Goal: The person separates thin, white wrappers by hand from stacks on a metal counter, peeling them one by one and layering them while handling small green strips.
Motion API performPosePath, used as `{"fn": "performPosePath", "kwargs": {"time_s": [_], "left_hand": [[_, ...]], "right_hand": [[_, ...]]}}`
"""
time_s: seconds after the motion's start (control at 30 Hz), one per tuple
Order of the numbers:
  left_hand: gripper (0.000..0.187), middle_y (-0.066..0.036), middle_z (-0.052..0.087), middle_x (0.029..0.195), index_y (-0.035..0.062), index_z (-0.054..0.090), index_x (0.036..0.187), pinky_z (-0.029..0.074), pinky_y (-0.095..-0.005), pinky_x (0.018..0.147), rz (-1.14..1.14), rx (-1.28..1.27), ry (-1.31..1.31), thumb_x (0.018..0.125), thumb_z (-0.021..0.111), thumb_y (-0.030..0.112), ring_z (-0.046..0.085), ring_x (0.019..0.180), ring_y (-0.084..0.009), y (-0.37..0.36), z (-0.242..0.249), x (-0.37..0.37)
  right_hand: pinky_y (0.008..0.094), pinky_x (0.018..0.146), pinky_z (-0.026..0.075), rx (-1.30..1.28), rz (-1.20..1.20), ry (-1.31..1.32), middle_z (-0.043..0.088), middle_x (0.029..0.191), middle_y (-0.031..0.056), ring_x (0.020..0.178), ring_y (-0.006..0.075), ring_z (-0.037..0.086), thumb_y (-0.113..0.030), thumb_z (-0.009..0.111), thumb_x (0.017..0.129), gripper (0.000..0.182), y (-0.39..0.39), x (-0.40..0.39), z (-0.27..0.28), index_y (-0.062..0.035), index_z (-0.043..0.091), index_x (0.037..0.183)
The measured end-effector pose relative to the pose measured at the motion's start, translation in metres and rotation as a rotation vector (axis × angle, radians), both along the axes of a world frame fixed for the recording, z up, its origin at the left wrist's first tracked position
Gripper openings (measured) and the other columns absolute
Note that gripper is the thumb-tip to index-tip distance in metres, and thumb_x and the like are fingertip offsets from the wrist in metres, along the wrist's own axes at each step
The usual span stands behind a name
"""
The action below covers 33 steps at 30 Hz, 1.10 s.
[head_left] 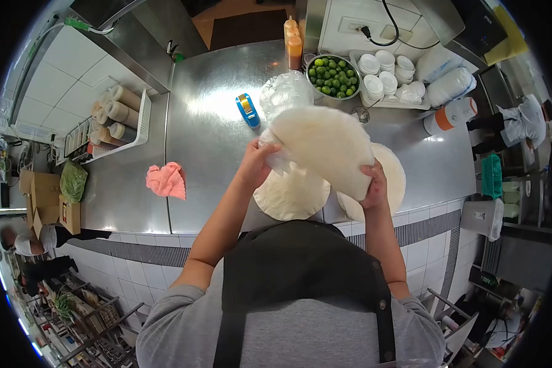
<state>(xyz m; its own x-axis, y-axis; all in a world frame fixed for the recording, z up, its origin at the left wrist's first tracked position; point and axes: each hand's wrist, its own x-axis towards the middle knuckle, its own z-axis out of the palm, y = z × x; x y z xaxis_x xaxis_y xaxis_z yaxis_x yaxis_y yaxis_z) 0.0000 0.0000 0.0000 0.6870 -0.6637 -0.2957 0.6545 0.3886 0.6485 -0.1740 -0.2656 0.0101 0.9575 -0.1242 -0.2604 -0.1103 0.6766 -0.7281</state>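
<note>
Over the steel counter I hold a stack of large, pale tortillas (322,144), tilted and seemingly partly inside a clear plastic bag (280,161). My left hand (259,162) pinches the crumpled plastic at the stack's left end. At the lower right edge, my right hand (374,186) grips the tortillas, thumb on top. Below lies another round pale stack (293,195), close to my apron. A further round stack (391,178) rests on the right, partly hidden by my right hand and wrist.
Beyond the tortillas are a blue tape dispenser (247,111), crumpled clear plastic (285,95), a bowl of limes (333,77) and sauce bottles (294,49). A pink cloth (166,180) and a bottle basket (142,126) are leftward. White cups (386,81) stand back right. Other people are at both sides.
</note>
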Motion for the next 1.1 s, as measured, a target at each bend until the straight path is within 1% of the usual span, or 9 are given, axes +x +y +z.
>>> {"fn": "performPosePath", "kwargs": {"time_s": [0.1,0.23,0.27,0.3,0.43,0.5,0.6,0.8,1.1], "left_hand": [[0.022,-0.007,0.073,0.096,0.0019,0.070,0.110,0.055,-0.0281,0.074,0.118,0.088,-0.262,0.088,0.066,0.005,0.068,0.081,-0.0118,0.001,0.044,-0.008],[0.022,-0.004,0.072,0.087,-0.0045,0.070,0.105,0.054,-0.0257,0.068,0.012,0.438,-0.714,0.085,0.069,0.004,0.066,0.075,-0.0091,-0.009,0.067,-0.021],[0.025,-0.003,0.072,0.087,-0.0069,0.069,0.108,0.054,-0.0247,0.068,-0.021,0.472,-0.787,0.085,0.070,0.004,0.066,0.075,-0.0081,-0.014,0.069,-0.024],[0.025,-0.003,0.072,0.087,-0.0069,0.069,0.108,0.054,-0.0247,0.068,-0.028,0.473,-0.787,0.085,0.070,0.004,0.066,0.075,-0.0081,-0.014,0.068,-0.025],[0.034,-0.006,0.072,0.086,-0.0092,0.067,0.114,0.055,-0.0259,0.068,-0.098,0.567,-0.792,0.082,0.069,0.005,0.066,0.076,-0.0089,-0.017,0.047,-0.029],[0.037,-0.008,0.072,0.085,-0.0107,0.066,0.114,0.056,-0.0274,0.069,-0.092,0.620,-0.794,0.080,0.067,0.005,0.067,0.078,-0.0104,-0.015,0.038,-0.030],[0.042,-0.011,0.072,0.088,-0.0123,0.063,0.118,0.057,-0.0283,0.072,-0.113,0.604,-0.787,0.081,0.068,0.006,0.068,0.078,-0.0116,-0.008,0.039,-0.027],[0.023,-0.006,0.072,0.094,-0.0038,0.067,0.109,0.056,-0.0281,0.078,-0.044,0.413,-0.649,0.086,0.068,-0.002,0.069,0.085,-0.0125,0.032,0.037,0.004],[0.029,-0.013,0.070,0.106,-0.0054,0.064,0.116,0.057,-0.0353,0.086,0.190,0.160,-0.393,0.087,0.061,-0.002,0.070,0.095,-0.0208,0.084,0.028,0.030]], "right_hand": [[0.0382,0.105,0.047,0.037,-0.006,0.040,0.053,0.142,0.0150,0.129,0.0255,0.054,-0.014,0.066,0.080,0.078,0.007,-0.010,-0.008,0.0000,0.035,0.149],[0.0366,0.104,0.046,-0.080,-0.007,-0.016,0.060,0.132,0.0122,0.127,0.0232,0.055,-0.011,0.072,0.079,0.066,0.033,-0.005,0.014,-0.0003,0.048,0.140],[0.0357,0.101,0.048,-0.349,-0.007,-0.020,0.063,0.126,0.0108,0.120,0.0221,0.059,-0.013,0.076,0.078,0.064,0.030,0.001,0.013,-0.0011,0.052,0.136],[0.0348,0.097,0.049,-0.612,-0.009,-0.018,0.066,0.120,0.0094,0.114,0.0210,0.063,-0.015,0.081,0.076,0.062,0.030,0.007,0.012,-0.0019,0.056,0.132],[0.0338,0.084,0.053,-0.880,0.077,0.060,0.071,0.100,0.0072,0.090,0.0181,0.067,-0.017,0.085,0.074,0.043,0.037,0.029,0.043,-0.0021,0.067,0.110],[0.0282,0.075,0.053,-1.224,0.119,-0.049,0.072,0.083,0.0064,0.075,0.0142,0.067,-0.018,0.080,0.084,0.027,0.048,0.036,0.061,0.0021,0.070,0.099],[0.0277,0.070,0.052,-1.294,0.194,0.037,0.072,0.080,0.0083,0.070,0.0141,0.065,-0.016,0.076,0.087,0.021,0.058,0.048,0.065,0.0034,0.071,0.096],[0.0290,0.065,0.049,-1.006,-0.016,0.005,0.071,0.077,0.0066,0.070,0.0110,0.064,-0.015,0.071,0.091,0.020,0.047,0.044,0.052,0.0026,0.072,0.101],[0.0273,0.068,0.054,-0.688,-0.176,0.145,0.074,0.089,0.0062,0.076,0.0114,0.067,-0.020,0.073,0.093,0.025,0.015,0.028,0.055,0.0023,0.072,0.105]]}}
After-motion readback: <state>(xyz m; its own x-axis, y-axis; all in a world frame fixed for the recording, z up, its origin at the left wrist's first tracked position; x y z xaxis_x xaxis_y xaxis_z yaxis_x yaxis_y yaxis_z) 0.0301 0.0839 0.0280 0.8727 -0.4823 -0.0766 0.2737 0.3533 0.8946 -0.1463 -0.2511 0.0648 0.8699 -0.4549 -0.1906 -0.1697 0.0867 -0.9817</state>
